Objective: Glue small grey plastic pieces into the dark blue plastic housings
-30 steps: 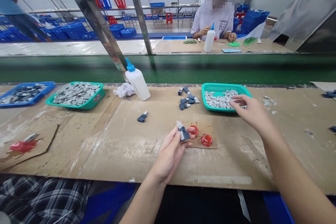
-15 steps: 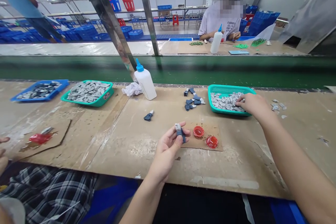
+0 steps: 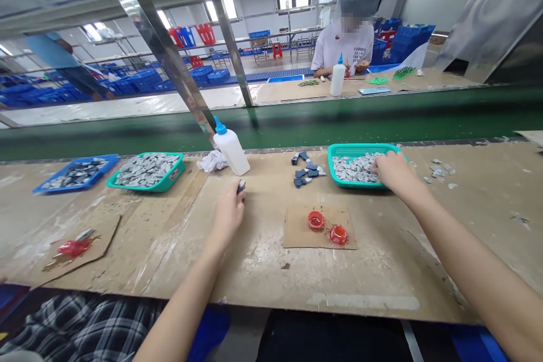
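Now a small dark blue and grey plastic piece (image 3: 241, 185) shows at the fingertips of the left hand (image 3: 229, 209), whose fingers are drawn in narrow around it, low over the cardboard-covered worktop (image 3: 254, 271). Half a second ago that hand held a piece up beside the red cups; it has since swung left and far, to where a similar piece lay alone. That lone piece no longer shows separately, so I cannot tell which of the two is visible; my reading is that one is being set down or gathered there.

The right hand (image 3: 396, 172) stays at the right end of a turquoise perforated plastic basket (image 3: 357, 185), fingers bunched among flat light grey plastic pieces (image 3: 354, 168); whether they pinch one is hidden.

Between the hands, several dark blue plastic pieces (image 3: 299, 182) lie clustered just left of the basket. Nearer, two shallow round red plastic cups (image 3: 316, 220) stand on a brown cardboard square (image 3: 292, 237), now uncovered by the left hand.

Just beyond that hand stands a white plastic bottle with a blue nozzle (image 3: 233, 153), beside crumpled white paper (image 3: 212, 162).
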A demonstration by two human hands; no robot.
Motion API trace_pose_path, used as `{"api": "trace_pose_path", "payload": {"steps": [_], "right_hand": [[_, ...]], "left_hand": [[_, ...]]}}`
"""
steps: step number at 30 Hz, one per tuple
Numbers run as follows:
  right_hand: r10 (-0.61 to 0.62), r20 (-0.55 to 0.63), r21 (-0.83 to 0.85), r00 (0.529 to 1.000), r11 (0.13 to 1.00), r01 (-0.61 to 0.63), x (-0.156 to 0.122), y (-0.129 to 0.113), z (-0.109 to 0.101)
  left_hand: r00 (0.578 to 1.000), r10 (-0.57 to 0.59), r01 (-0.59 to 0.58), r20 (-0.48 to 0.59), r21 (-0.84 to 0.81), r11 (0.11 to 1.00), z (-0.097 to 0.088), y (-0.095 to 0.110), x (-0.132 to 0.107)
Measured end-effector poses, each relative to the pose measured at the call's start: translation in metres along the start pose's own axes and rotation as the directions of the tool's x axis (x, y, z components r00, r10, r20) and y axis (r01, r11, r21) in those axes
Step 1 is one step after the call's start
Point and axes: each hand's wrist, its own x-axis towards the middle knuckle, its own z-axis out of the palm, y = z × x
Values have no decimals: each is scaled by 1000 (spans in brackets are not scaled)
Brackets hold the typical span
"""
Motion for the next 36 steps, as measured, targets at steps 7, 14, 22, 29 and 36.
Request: {"api": "trace_pose_path", "payload": {"steps": [7, 14, 22, 29, 36], "right_hand": [[-8, 121, 49, 993, 999, 2, 8, 2, -8], [-12, 129, 178, 992, 984, -11, 14, -7, -13], [-79, -86, 575, 993, 810, 114, -29, 5, -35], [-187, 45, 999, 981, 26, -41, -89, -2, -30], [-176, 164, 974, 971, -127, -188, -137, -24, 4]], "left_hand": [[988, 101, -136, 120, 334, 933, 16, 4, 29], [942, 282, -331, 180, 384, 862, 35, 39, 33], [858, 395, -458, 328, 140, 878, 91, 90, 41], [891, 320, -323, 322, -47, 945, 77, 63, 32], [961, 111, -30, 252, -307, 951, 39, 49, -6]]}}
